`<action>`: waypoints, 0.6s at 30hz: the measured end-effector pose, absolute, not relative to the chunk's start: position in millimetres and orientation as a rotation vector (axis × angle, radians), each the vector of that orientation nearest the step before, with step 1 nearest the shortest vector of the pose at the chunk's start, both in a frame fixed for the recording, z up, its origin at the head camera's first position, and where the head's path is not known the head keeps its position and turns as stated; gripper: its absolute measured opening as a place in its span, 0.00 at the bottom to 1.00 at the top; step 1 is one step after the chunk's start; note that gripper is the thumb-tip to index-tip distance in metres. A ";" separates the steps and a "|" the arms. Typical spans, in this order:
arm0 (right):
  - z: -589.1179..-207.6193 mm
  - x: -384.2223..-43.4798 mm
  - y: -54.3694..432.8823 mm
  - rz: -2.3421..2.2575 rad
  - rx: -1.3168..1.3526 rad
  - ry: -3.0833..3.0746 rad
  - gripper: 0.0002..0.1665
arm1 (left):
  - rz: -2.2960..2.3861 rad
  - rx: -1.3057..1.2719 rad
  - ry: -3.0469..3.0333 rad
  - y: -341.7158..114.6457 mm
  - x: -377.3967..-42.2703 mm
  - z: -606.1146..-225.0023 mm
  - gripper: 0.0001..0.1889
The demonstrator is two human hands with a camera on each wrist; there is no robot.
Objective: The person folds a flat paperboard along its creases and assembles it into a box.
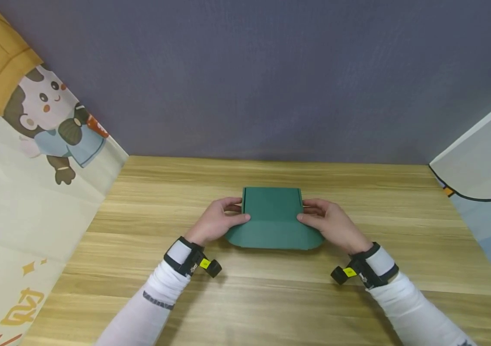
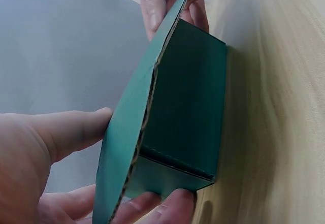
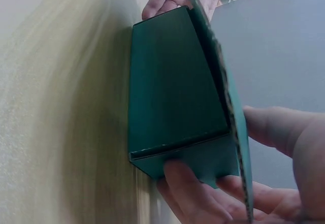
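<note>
Green rectangular cardboard box (image 1: 273, 204), gripped between left hand (image 1: 216, 221) and right hand (image 1: 331, 224); long axis hand-to-hand, seemingly equally near both.

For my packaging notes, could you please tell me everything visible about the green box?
The green box looks like matte corrugated cardboard, brown along its cut edges. Its top is covered; a front flap sticks out, untucked, past the front wall. It appears to rest on the tabletop, left hand and right hand gripping opposite sides, thumbs on top.
</note>
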State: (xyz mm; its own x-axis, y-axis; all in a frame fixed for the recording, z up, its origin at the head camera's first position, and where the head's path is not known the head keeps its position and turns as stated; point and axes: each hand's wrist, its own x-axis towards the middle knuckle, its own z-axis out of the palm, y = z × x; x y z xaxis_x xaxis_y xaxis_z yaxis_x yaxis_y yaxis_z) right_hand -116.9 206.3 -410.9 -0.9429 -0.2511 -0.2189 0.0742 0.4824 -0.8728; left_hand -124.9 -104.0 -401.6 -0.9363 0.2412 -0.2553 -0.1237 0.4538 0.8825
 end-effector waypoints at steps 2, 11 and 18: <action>-412.2 -116.2 205.6 -1.452 -0.147 2.424 0.41 | 1.494 0.098 2.364 -103.4 -124.4 -402.9 0.35; -417.6 -115.5 205.6 -1.492 -0.184 2.435 0.40 | 1.528 0.111 2.383 -100.8 -120.9 -405.5 0.34; -418.5 -114.2 203.4 -1.512 -0.198 2.455 0.38 | 1.478 0.117 2.453 -97.2 -118.8 -406.0 0.33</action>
State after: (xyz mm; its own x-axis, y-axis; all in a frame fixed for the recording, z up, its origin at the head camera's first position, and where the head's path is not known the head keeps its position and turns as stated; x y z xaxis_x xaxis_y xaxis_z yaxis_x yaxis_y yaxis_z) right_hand -114.2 203.4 -418.5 -0.9592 -0.2451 -0.1408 0.0154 0.4521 -0.8918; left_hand -118.8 -97.2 -406.0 -0.9591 0.2086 -0.1913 -0.0717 0.4750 0.8771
